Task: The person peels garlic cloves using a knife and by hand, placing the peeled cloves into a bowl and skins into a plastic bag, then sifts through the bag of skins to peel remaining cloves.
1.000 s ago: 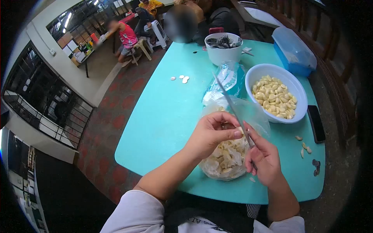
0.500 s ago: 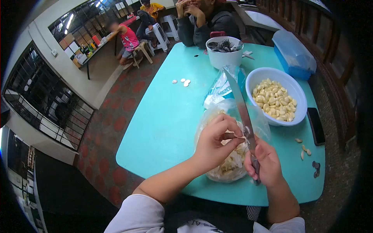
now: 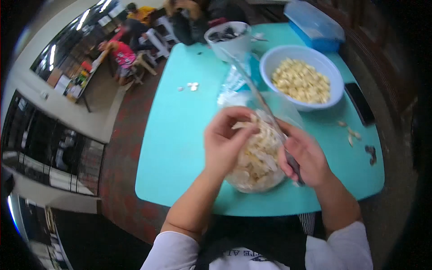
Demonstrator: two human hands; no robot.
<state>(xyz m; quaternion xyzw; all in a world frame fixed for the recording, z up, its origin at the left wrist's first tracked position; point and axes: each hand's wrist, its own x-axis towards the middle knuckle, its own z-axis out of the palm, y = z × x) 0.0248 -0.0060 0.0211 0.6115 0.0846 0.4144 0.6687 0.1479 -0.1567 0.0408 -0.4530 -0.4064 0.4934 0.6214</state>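
My right hand (image 3: 307, 155) grips the handle of a long kitchen knife (image 3: 259, 95), its blade slanting up and away to the left. My left hand (image 3: 228, 140) is curled in a pinch just left of the blade; blur hides what, if anything, sits between thumb and fingers. Below both hands is a clear plastic bag (image 3: 258, 185) holding pale, papery garlic skins (image 3: 258, 162). Beyond my right hand stands a light-blue bowl (image 3: 335, 85) of peeled garlic cloves (image 3: 300, 81).
On the turquoise table (image 3: 175, 135) are a white tub of dark cutlery (image 3: 229, 42), a teal-and-clear plastic packet (image 3: 236, 85), a blue lidded box (image 3: 317, 27), a phone (image 3: 360, 103), coins (image 3: 193, 85) and loose cloves (image 3: 353, 135). A person (image 3: 191, 20) sits opposite; others sit further back.
The view has shifted, so the table sits higher and further left. My left hand has drawn away from the knife, down and left over the skins; my right hand still holds the knife.
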